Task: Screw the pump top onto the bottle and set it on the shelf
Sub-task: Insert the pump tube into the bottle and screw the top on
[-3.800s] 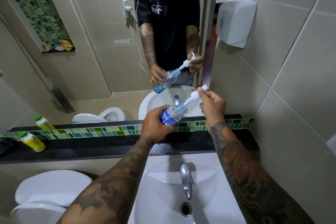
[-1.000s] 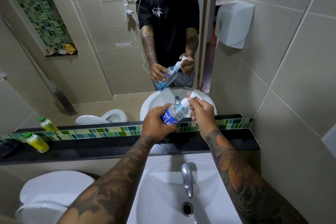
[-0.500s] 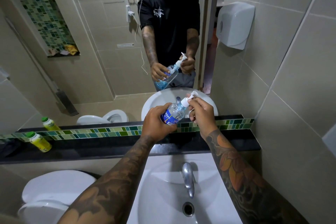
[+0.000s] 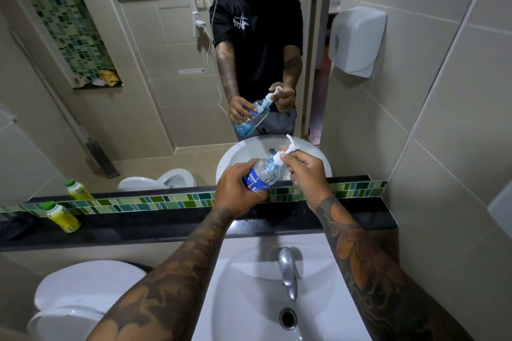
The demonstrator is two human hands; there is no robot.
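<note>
Bottle (image 4: 260, 174) held tilted above shelf (image 4: 166, 225) in left hand (image 4: 238, 188); right hand (image 4: 303, 167) fingers pinch pump top (image 4: 284, 152), seated on neck. Tightening prob unfinished; shelving left.

Beige tiled walls (image 4: 457, 91), mirror (image 4: 138, 91), white sink (image 4: 249, 299).

Two hands: the left hand (image 4: 235, 188) and the right hand (image 4: 306, 171); one clear bottle (image 4: 261, 174) with one white pump top (image 4: 285, 151) at its neck; one black shelf (image 4: 166, 223) carrying one yellow bottle with a green cap (image 4: 63, 217) toward its left end; one white sink (image 4: 249, 299) with one tap (image 4: 288, 271) and one drain (image 4: 288, 318); one toilet (image 4: 83, 296); one wall dispenser (image 4: 356, 41); one mirror (image 4: 138, 77).
</note>
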